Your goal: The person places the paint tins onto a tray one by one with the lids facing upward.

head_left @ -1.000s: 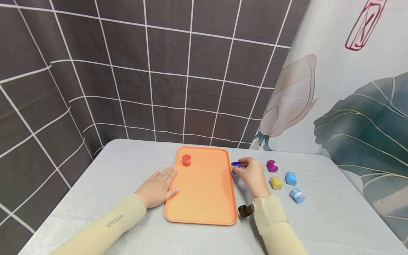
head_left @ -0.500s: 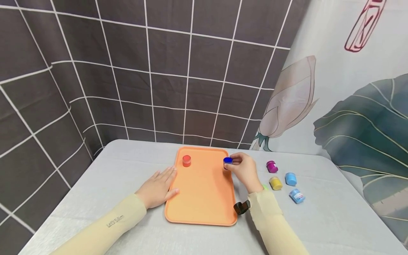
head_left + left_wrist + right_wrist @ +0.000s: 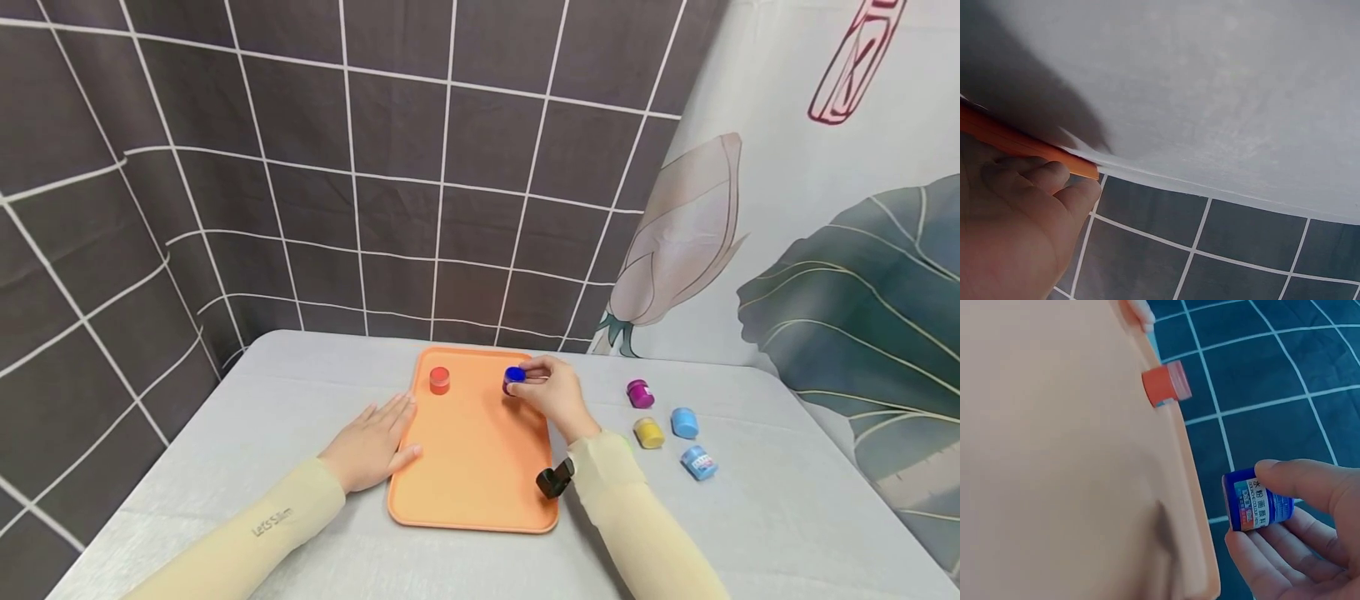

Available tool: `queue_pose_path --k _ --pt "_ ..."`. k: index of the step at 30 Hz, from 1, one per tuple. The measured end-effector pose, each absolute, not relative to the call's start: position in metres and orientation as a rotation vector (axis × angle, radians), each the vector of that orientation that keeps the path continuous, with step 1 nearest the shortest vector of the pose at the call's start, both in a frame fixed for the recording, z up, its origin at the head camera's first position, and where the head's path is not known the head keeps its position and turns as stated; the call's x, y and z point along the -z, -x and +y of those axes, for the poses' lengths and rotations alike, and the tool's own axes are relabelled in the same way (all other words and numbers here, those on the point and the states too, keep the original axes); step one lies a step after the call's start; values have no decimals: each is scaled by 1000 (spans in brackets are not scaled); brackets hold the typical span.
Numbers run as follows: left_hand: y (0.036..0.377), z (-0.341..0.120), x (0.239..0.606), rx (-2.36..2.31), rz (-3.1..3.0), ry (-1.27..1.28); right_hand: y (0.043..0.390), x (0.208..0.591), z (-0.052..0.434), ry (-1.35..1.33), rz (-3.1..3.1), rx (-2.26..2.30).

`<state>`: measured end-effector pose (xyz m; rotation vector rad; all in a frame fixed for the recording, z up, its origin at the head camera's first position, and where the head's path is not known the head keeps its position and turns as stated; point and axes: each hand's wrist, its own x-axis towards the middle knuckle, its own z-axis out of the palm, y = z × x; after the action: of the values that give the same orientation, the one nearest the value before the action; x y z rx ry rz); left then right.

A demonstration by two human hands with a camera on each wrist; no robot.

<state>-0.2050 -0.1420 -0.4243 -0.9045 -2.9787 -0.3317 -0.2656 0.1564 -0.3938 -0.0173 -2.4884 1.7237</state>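
Low in the left of the head view, my cream sleeve carries small pale lettering that looks like "Let's Slim". Ahead of it my left hand lies flat on the grey table, fingers straight and relaxed, holding nothing, its thumb side touching the left rim of the flat orange plastic tray at the frame's lower centre. Inside the tray, near its far left corner, stands a small red-capped paint pot, upright and alone.

Right of it, my right hand pinches a small dark blue paint pot between thumb and fingertips, over the tray's far right part; I cannot tell whether it touches the tray. In the right wrist view its multicoloured label shows printed characters too small for me to read.

Further right, on the table well apart from the tray, sit four more small pots: magenta, yellow, light blue, and another light blue one lying on its side with an unreadable label.
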Motion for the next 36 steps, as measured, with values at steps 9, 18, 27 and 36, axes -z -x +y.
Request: queue_pose_path --k 9,18,27,36 --pt "207 -142 428 312 -2984 898 267 391 133 -16 -2503 -1718" --pt "207 -142 428 330 -2992 893 276 398 113 -68 -2543 -1646" --pt "204 -141 422 325 -3012 882 281 401 103 -80 -2643 -1551" --pt "206 -140 425 299 -3026 875 288 405 99 -105 -2699 -1582"
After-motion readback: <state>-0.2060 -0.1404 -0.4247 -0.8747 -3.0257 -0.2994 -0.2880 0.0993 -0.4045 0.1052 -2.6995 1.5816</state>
